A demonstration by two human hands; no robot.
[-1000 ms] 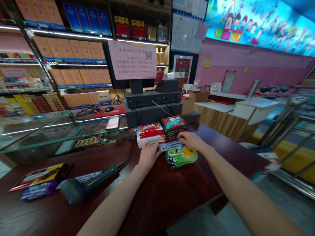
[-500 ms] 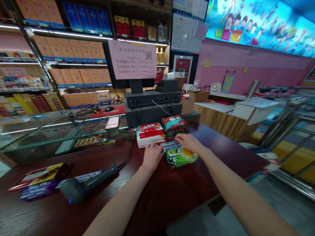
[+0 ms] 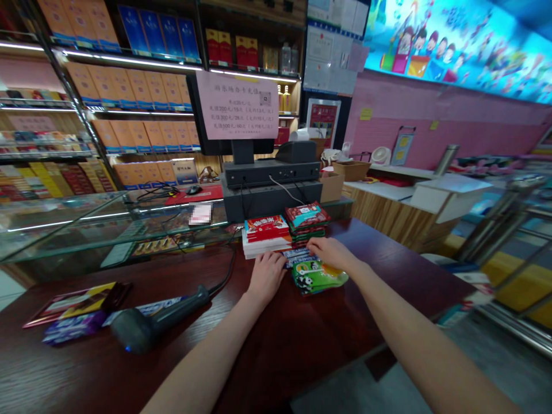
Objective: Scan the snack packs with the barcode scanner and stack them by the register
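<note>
A narrow blue-and-white snack packet lies on the dark wooden counter, with my hands at its two ends. My left hand, fingers curled, grips its left end. At the right end, my right hand pinches it between closed fingers; the fingertips are partly hidden. Just in front lies a green packet with pandas, close under my right wrist. Behind the hands stand a pile of red-and-white boxes and a stack of red-brown snack packets, side by side.
A barcode scanner lies on the counter at the left, its cord running back. Beside it are a purple packet and a yellow-and-brown chocolate packet. A till with a screen and a glass display case stand behind.
The view has shifted slightly, moving the scene a little to the right. Both hands stay at the blue packet with almost no movement.
</note>
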